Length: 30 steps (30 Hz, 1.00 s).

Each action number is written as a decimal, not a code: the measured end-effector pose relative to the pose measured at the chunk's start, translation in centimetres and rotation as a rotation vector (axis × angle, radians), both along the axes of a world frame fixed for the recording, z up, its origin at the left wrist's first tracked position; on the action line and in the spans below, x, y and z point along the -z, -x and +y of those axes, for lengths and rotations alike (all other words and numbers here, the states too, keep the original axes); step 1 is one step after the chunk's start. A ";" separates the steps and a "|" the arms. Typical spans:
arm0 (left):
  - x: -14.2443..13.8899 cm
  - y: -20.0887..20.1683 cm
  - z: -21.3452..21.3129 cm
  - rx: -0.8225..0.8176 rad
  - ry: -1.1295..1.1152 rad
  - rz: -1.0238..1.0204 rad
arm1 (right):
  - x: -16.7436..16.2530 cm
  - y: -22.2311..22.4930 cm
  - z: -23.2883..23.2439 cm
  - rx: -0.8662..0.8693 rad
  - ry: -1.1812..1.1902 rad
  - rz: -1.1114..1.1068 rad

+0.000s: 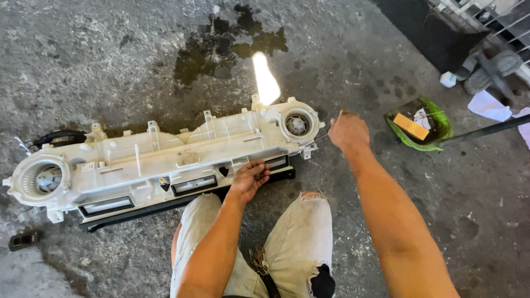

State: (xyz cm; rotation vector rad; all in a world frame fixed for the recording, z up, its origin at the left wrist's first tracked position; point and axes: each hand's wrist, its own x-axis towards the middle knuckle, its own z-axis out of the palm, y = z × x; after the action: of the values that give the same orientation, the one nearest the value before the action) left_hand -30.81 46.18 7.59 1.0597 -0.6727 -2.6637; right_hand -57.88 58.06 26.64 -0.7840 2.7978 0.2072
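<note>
A long off-white plastic blower housing (165,152) lies on the concrete floor, with a round fan opening at its left end (41,179) and another at its right end (298,124). My left hand (249,179) is closed around something small and dark at the housing's near edge, by a rectangular vent slot. My right hand (348,131) is closed on a thin tool whose tip points at the right end of the housing, next to the right fan opening. My knees in torn light trousers (301,232) are just below the housing.
A dark wet stain (232,47) spreads on the floor behind the housing. A green dustpan (419,129) with a long dark handle lies to the right. White paper scraps (488,105) and metal grating sit at the far right. A small dark part (22,240) lies at the lower left.
</note>
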 end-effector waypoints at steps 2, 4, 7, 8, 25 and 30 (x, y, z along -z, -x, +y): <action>-0.2 -0.2 0.1 0.010 0.005 -0.011 | 0.2 0.0 0.2 0.173 0.011 -0.049; -0.2 -0.1 -0.2 0.011 0.016 -0.014 | 0.3 0.1 0.5 0.091 -0.028 -0.041; 0.3 0.0 -0.4 -0.006 0.039 -0.004 | 0.2 0.3 0.6 -0.101 0.062 -0.064; 0.5 0.0 -0.5 -0.002 0.040 -0.004 | 0.2 0.3 0.6 -0.174 0.113 -0.078; 0.0 -0.3 0.0 -0.005 -0.015 0.013 | 1.6 1.1 0.8 0.312 0.131 -0.126; 0.2 0.2 0.2 -0.005 0.027 -0.021 | 3.4 2.2 4.1 0.441 0.294 -0.092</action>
State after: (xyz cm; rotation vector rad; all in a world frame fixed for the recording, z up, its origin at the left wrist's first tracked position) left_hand -31.04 46.33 7.41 1.0818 -0.7063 -2.6351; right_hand -60.05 62.20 23.22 -0.2029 2.8567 -0.3126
